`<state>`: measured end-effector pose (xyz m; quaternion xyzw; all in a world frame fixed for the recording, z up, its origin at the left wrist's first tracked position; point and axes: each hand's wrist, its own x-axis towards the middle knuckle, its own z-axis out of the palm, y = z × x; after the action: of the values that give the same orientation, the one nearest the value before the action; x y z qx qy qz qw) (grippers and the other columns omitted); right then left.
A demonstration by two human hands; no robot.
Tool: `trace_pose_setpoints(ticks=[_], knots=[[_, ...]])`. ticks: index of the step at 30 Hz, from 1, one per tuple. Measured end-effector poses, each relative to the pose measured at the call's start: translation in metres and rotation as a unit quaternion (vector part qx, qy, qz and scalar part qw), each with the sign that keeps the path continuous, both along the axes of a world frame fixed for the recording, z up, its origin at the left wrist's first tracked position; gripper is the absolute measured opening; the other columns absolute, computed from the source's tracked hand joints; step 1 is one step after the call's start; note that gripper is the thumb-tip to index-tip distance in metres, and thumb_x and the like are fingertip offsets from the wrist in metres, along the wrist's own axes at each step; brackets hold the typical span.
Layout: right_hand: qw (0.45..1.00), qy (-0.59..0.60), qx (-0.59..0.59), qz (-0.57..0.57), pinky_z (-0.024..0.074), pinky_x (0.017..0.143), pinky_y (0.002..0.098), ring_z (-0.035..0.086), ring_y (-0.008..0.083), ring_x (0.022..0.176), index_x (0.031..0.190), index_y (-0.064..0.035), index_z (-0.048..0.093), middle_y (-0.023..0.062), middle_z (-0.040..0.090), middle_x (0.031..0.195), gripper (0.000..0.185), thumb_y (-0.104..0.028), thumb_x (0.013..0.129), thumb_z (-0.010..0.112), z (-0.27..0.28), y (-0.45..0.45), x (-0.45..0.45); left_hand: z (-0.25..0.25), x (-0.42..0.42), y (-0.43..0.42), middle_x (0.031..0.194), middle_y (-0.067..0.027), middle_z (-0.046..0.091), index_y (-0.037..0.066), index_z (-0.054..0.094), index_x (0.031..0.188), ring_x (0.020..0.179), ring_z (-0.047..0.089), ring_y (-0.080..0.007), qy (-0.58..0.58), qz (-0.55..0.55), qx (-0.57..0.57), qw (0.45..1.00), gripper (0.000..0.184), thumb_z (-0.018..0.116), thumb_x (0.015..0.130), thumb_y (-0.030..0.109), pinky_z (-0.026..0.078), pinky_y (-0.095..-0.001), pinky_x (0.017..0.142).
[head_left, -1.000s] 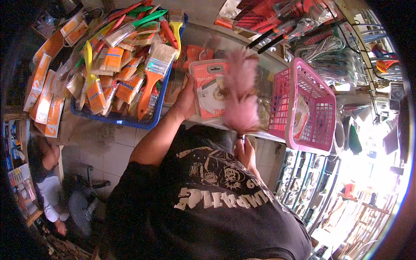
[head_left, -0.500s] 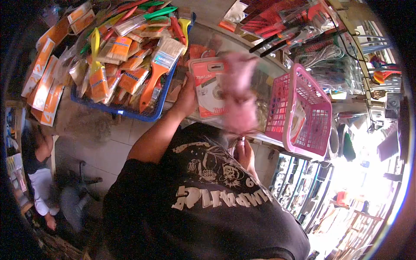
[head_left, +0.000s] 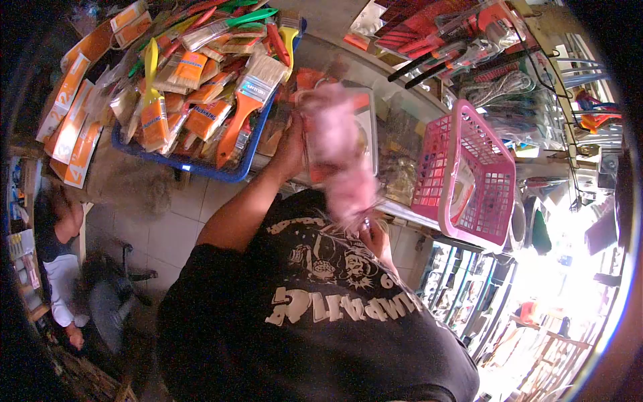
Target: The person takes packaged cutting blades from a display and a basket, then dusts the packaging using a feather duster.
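A flat red-and-white disc package (head_left: 366, 127) stands over the glass counter, held at its left edge by my left hand (head_left: 289, 149). My right hand (head_left: 377, 239) is closed round the handle of a pink feather duster (head_left: 338, 144). Blurred by motion, the duster's feathers lie across the front of the package and hide much of its face. Left of my left hand is a blue basket (head_left: 201, 167) heaped with paintbrushes (head_left: 249, 94). A pink plastic basket (head_left: 447, 181) is to the right of the duster, with a similar package in it.
Packaged tools (head_left: 455, 50) lie at the upper right, beside bagged rope (head_left: 499, 90). Orange size labels (head_left: 70, 127) are at the left. A person's arm (head_left: 65, 221) shows at the lower left, near a dark chair (head_left: 110, 308).
The pink duster has swung left across the package, uncovering the package's right edge. My left hand still holds the package in about the same place.
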<state>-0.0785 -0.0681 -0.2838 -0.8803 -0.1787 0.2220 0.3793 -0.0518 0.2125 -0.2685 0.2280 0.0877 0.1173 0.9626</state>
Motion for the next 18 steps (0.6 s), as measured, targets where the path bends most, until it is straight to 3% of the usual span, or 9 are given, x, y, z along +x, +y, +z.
trace_pose_setpoints(ticks=[2,5,8,10,13,14,17,18], knots=[[0.995,0.069,-0.013,-0.076,0.041,0.056,0.0334,0.049,0.0232,0.058,0.096,-0.0035,0.05,0.0175,0.053,0.068,0.029,-0.031,0.086,0.046,0.012,0.007,0.003,-0.027,0.006,0.001,0.121,-0.0106,0.042,0.007,0.031,0.124,0.108,0.045,-0.0223,-0.035,-0.018,0.028,0.999,0.055,0.02,0.089,0.048,0.038,-0.0361,0.091],[0.999,-0.009,-0.053,-0.003,0.0408,0.057,0.033,0.048,0.0195,0.06,0.096,-0.0023,0.05,0.014,0.054,0.067,0.032,-0.032,0.088,0.043,0.015,0.009,0.0,-0.025,0.006,0.001,0.121,-0.0093,0.043,0.008,0.031,0.125,0.108,0.046,-0.0218,-0.035,-0.031,0.01,0.999,0.058,0.019,0.088,0.05,0.037,-0.0362,0.091],[0.999,0.028,-0.01,-0.024,0.0409,0.058,0.0337,0.049,0.0229,0.06,0.095,-0.0017,0.05,0.0152,0.054,0.068,0.031,-0.031,0.087,0.043,0.023,0.013,-0.002,-0.02,0.002,0.007,0.123,-0.0079,0.041,0.009,0.031,0.126,0.111,0.043,-0.0213,0.086,-0.072,0.084,0.99,0.059,0.018,0.087,0.052,0.035,-0.0364,0.093],[0.99,0.076,0.065,-0.097,0.0405,0.058,0.0354,0.047,0.0277,0.058,0.096,-0.001,0.05,0.0194,0.054,0.069,0.03,-0.029,0.086,0.045,0.019,0.016,-0.002,-0.018,0.004,0.002,0.121,-0.0071,0.043,0.009,0.033,0.124,0.109,0.044,-0.0207,0.024,-0.041,0.076,0.996,0.061,0.02,0.086,0.054,0.034,-0.0364,0.094],[1.0,0.002,-0.02,-0.013,0.0402,0.059,0.0357,0.046,0.025,0.058,0.093,0.0001,0.05,0.0191,0.053,0.068,0.031,-0.03,0.086,0.045,0.014,0.01,0.004,-0.012,0.005,-0.001,0.115,-0.0069,0.046,0.006,0.036,0.121,0.105,0.046,-0.0199,0.009,-0.015,0.068,0.998,0.061,0.021,0.086,0.054,0.035,-0.0352,0.093],[0.996,-0.017,-0.073,0.055,0.0403,0.059,0.035,0.046,0.0179,0.059,0.091,0.0006,0.049,0.0172,0.054,0.067,0.032,-0.031,0.086,0.046,0.021,0.012,0.004,-0.019,0.007,0.0,0.116,-0.0069,0.046,0.006,0.035,0.121,0.104,0.046,-0.0199,0.009,-0.015,0.08,0.997,0.06,0.02,0.087,0.053,0.035,-0.0347,0.092],[0.999,0.02,-0.027,-0.012,0.0399,0.057,0.0356,0.044,0.0195,0.057,0.085,0.0002,0.048,0.0166,0.052,0.065,0.031,-0.031,0.086,0.046,0.029,0.017,-0.001,-0.039,0.011,0.002,0.116,-0.0071,0.046,0.006,0.035,0.122,0.103,0.047,-0.0199,0.011,-0.008,0.109,0.994,0.057,0.019,0.088,0.05,0.036,-0.0333,0.091],[0.997,0.027,0.02,-0.066,0.04,0.057,0.0357,0.043,0.019,0.056,0.09,-0.0008,0.049,0.016,0.052,0.063,0.03,-0.03,0.086,0.046,0.02,0.017,-0.001,-0.024,0.008,0.001,0.116,-0.007,0.046,0.006,0.034,0.122,0.104,0.046,-0.0199,-0.003,-0.015,0.081,0.997,0.058,0.018,0.088,0.05,0.036,-0.0332,0.091]])
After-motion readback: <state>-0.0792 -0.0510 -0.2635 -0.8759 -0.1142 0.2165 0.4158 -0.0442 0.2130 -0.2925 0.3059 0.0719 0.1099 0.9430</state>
